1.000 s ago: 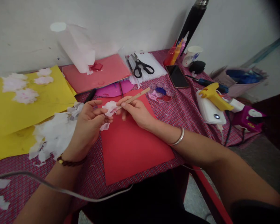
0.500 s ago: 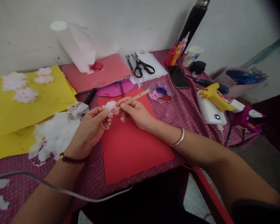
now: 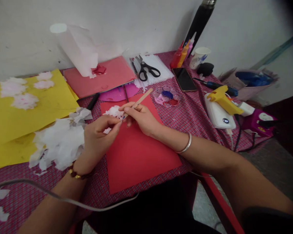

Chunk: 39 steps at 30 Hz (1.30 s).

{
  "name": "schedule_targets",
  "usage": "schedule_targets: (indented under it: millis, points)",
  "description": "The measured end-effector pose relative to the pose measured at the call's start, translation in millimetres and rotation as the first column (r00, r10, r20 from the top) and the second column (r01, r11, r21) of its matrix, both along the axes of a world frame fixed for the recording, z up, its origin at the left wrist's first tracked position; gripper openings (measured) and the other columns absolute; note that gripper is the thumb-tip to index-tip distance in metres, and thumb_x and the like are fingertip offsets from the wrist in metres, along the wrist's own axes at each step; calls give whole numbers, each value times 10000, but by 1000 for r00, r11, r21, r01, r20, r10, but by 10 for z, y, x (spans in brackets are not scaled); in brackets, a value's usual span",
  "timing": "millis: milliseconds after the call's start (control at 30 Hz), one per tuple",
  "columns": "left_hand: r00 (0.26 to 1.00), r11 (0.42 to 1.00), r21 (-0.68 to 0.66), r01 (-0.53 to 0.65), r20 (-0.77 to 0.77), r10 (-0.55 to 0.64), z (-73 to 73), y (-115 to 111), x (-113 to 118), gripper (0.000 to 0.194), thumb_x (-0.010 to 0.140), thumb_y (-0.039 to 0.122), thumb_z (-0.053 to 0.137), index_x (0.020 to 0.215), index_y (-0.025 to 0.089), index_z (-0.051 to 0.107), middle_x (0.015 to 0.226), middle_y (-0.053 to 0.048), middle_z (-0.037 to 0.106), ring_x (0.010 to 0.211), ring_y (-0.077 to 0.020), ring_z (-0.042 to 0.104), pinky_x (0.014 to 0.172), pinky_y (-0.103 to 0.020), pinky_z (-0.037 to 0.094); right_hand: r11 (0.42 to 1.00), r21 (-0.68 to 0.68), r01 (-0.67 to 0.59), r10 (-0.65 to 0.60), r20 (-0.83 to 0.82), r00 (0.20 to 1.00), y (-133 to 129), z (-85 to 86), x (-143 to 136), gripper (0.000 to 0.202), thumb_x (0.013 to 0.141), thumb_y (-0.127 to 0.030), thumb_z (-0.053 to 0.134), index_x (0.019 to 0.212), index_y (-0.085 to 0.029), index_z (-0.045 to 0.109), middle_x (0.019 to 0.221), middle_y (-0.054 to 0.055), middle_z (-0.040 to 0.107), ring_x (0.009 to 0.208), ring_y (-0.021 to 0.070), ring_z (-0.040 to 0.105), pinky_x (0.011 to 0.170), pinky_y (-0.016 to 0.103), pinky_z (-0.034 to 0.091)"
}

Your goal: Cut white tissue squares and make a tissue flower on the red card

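Observation:
My right hand (image 3: 143,118) is closed around a flat wooden craft stick (image 3: 143,99), which slants up and away to the right. Dark specks show by the stick's lower end. There my left hand (image 3: 100,136) has thumb and forefinger pinched together at the tip; whatever is between them is too small to make out. Just behind the fingertips is a crumpled white paper flower (image 3: 112,111) with reddish marks, over the top of a red paper sheet (image 3: 141,156). Both hands are above this sheet, and the fingers partly cover the flower.
Torn white paper (image 3: 61,139) lies left, by yellow sheets (image 3: 48,113) bearing paper flowers (image 3: 25,100). Behind are scissors (image 3: 146,69), a paint palette (image 3: 167,96) and a phone (image 3: 185,79). At right sit a yellow glue gun (image 3: 224,100) and a white power bank (image 3: 218,112). A cable (image 3: 63,199) crosses in front.
My left hand has let go of the paper flower and shifted right to the stick's lower end. The stick has tilted more steeply in my right hand.

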<state>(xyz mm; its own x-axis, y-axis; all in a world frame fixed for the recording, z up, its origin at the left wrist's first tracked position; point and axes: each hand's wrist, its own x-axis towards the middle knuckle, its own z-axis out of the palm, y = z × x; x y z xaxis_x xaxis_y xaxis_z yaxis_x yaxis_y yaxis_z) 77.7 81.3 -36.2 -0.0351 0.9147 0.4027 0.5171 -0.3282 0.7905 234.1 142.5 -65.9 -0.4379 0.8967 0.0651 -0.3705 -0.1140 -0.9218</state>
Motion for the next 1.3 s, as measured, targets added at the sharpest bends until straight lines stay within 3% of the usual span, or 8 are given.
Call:
schedule_targets:
  millis: [200,300,467,567,700,1000,1133,1300]
  points:
    - [863,940,-310,145,504,33,-49,154,-106,170,735,320,763,682,215,639,622,11,656,515,-114,571,503,-256,484,987,-11,-159,157,-110,982,8,24,29,255,786,-379,772,920,-190,664,726,-53,659,536,61,542,536,200,499]
    - [851,935,-319,155,524,38,-79,176,-133,173,729,322,779,697,215,647,634,5,667,524,-116,575,499,-254,479,993,-33,-115,113,-39,993,21,1,13,238,822,-396,746,879,-177,673,711,-38,668,542,59,544,526,186,473]
    - [997,996,-48,77,1,-77,-64,71,-64,68,820,235,688,753,232,689,670,3,693,601,-145,621,564,-277,493,993,-111,-48,52,27,998,39,-25,-19,274,908,-394,650,773,-155,652,605,-34,627,486,52,515,481,168,432]
    - [916,953,208,222,-379,-131,-83,47,-44,132,859,173,593,770,241,665,785,-18,730,744,-177,679,692,-310,540,982,-171,-78,87,43,995,36,-9,-16,251,941,-321,600,756,-153,630,551,-50,579,471,48,499,470,153,418]
    - [860,908,322,269,-505,-75,-128,82,-79,136,870,121,572,799,227,618,756,-14,704,725,-170,670,676,-297,528,968,-194,-158,164,16,986,36,9,15,156,937,-246,574,826,-151,630,609,-43,615,495,51,529,495,156,439]
    - [956,985,113,128,-277,-92,-179,159,-170,97,812,158,608,755,231,638,725,7,686,648,-150,628,630,-288,483,989,114,-91,71,173,982,15,14,32,100,937,-172,517,883,-156,599,711,-22,631,576,71,556,574,196,480]
    - [992,985,-122,125,43,-121,-166,147,-119,41,819,228,664,792,220,693,726,0,703,649,-145,628,626,-282,485,952,305,-24,-44,212,976,-6,-13,10,141,948,-197,520,824,-164,578,747,-19,577,646,78,548,619,208,476]
    - [876,942,-270,200,480,-48,-119,137,-76,86,776,271,750,814,215,697,762,-12,725,663,-137,651,636,-272,516,948,317,-30,-24,165,986,-8,-4,27,223,972,-369,540,870,-172,565,785,-10,580,635,81,549,583,212,466]
